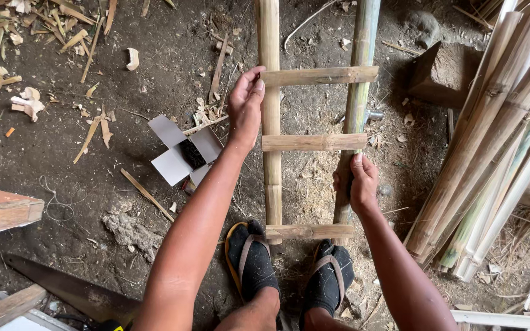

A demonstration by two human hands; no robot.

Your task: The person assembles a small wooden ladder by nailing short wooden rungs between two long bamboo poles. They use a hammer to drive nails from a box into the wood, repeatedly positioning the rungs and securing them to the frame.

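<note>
A bamboo ladder frame lies on the dirt floor in front of me: two long rails, a tan left rail (pixel 270 37) and a greenish right rail (pixel 363 37), joined by three flat cross slats. My left hand (pixel 245 109) rests on the left rail, fingertips touching the end of the top slat (pixel 320 75). Lower down, my right hand (pixel 357 182) is wrapped around the right rail just below the middle slat (pixel 314 142). The bottom slat (pixel 309 231) sits by my sandalled feet (pixel 289 266).
An open small cardboard box (pixel 185 150) lies left of the frame. A hand saw blade (pixel 69 289) and wood planks (pixel 1 211) are at lower left. A bundle of bamboo poles (pixel 498 141) leans at right. A metal hammer head (pixel 372 114) peeks from behind the right rail. Bamboo scraps litter the ground.
</note>
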